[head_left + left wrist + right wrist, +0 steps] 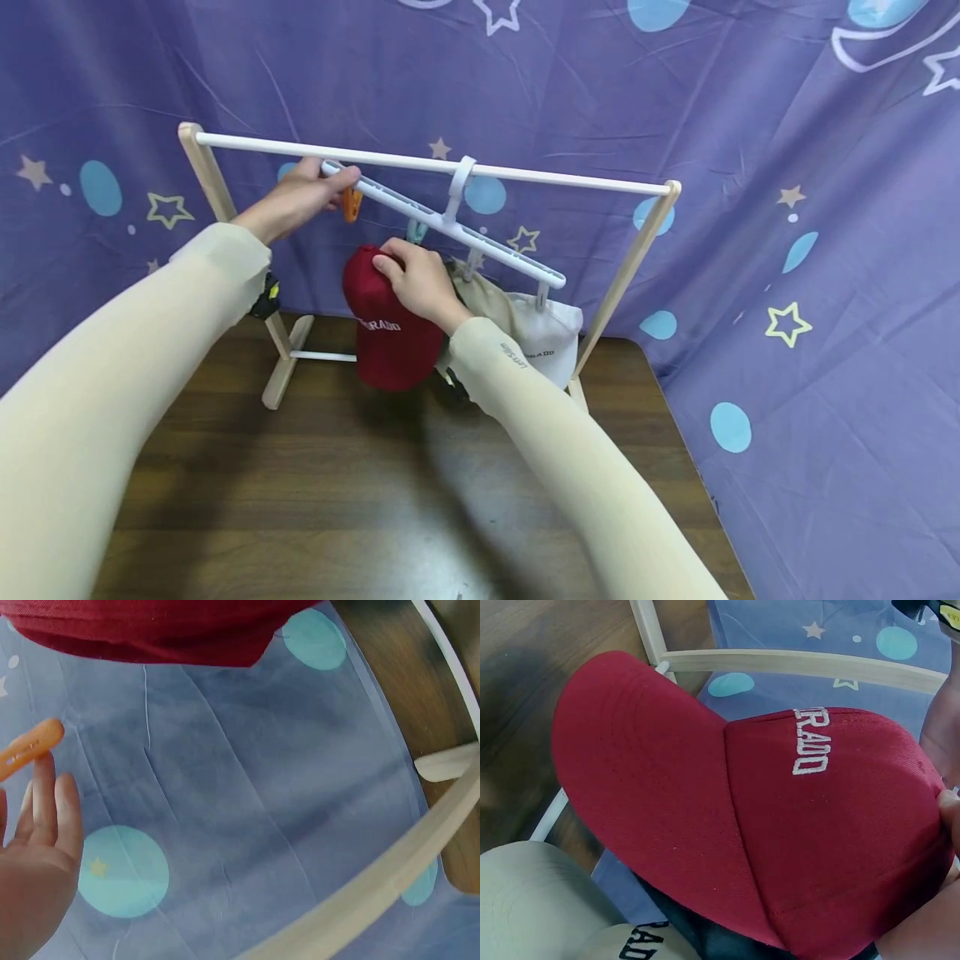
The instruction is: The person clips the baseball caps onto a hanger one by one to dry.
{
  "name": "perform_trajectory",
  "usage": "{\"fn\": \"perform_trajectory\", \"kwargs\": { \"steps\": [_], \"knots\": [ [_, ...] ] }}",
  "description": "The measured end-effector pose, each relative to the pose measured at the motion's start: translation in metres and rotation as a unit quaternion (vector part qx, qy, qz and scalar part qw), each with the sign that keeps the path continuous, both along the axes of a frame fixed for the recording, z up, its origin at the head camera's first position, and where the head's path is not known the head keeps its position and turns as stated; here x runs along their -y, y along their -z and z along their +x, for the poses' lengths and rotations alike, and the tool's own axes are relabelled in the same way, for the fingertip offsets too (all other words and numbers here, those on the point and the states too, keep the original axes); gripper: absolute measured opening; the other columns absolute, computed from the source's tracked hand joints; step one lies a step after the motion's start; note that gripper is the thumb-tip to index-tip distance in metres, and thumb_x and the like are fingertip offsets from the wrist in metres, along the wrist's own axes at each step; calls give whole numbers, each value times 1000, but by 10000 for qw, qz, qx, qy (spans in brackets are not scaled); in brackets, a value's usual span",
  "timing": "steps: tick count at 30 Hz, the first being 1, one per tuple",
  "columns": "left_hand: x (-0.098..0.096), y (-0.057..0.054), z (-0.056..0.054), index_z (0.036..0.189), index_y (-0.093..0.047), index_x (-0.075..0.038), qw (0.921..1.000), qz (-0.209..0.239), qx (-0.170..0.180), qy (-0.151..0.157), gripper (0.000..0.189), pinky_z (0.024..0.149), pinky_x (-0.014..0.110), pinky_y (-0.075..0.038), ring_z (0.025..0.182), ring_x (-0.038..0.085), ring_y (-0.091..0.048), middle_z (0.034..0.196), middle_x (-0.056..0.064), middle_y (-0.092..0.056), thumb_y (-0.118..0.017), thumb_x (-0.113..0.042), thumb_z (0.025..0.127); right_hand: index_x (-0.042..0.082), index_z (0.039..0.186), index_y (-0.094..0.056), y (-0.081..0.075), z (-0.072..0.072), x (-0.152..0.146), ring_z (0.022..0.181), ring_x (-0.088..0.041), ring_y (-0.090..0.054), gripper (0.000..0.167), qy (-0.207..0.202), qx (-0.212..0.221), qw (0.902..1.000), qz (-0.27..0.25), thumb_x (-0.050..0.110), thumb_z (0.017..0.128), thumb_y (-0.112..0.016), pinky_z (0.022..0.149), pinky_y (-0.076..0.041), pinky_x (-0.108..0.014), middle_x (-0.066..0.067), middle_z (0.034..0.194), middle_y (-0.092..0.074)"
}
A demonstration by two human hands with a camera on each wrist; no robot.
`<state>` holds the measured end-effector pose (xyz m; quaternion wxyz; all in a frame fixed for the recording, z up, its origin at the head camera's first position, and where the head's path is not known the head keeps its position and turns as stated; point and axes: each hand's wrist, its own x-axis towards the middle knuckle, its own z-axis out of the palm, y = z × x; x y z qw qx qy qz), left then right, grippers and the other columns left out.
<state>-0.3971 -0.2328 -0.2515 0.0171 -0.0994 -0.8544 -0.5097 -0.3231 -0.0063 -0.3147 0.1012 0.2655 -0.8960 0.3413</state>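
Note:
My left hand (303,196) grips the raised left end of a white clip hanger (397,202), its thumb over the bar. An orange clip (352,205) hangs beside that thumb; in the left wrist view my fingertips touch this clip (34,746). Below the hanger, my right hand (423,282) pinches the crown of a red baseball cap (397,354), whose brim points down. White lettering shows on the cap's front (840,802). A pale green clip (417,231) is just above the right hand. Clips hold a beige cap (491,300) and a white cap (551,333) further right.
The hanger hooks over the white rail (570,177) of a rack with wooden side posts (630,267) and tilts down to the right. Dark headwear (686,919) is partly hidden behind the red cap. A patterned purple curtain (750,208) backs the brown wooden surface (300,483).

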Motion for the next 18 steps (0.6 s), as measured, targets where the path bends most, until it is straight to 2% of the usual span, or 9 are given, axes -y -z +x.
{"fn": "perform_trajectory", "kwargs": {
  "steps": [3,8,14,18],
  "knots": [
    [6,0,4,124,-51,-19,9991,-392,-32,161,45,102,33,-50,104,13,-62,117,-2,-61,-58,-58,104,17,115,-71,1,0,0,93,-17,-62,22,-3,-44,10000,49,32,112,-57,86,-48,-29,-1,105,-73],
    [14,-1,10,124,-50,-15,9935,-955,-243,578,48,90,22,-52,109,15,-63,117,1,-67,-66,-54,102,17,114,-71,3,0,-3,93,-17,-62,21,-17,-24,9999,137,33,112,-57,86,-48,-29,0,104,-72],
    [19,-5,18,122,-54,-14,9830,-1584,-578,726,45,85,28,-43,102,14,-62,113,5,-72,-74,-46,99,19,113,-71,2,2,-4,93,-16,-62,21,-99,-9,9995,311,34,111,-57,85,-48,-29,2,103,-72],
    [17,-7,22,126,-55,-11,9785,-1766,-679,814,46,84,26,-46,99,10,-68,115,9,-74,-73,-44,101,20,113,-71,1,3,-4,92,-16,-63,21,-200,-27,9990,409,35,111,-57,84,-48,-30,3,102,-73]
  ]
}}
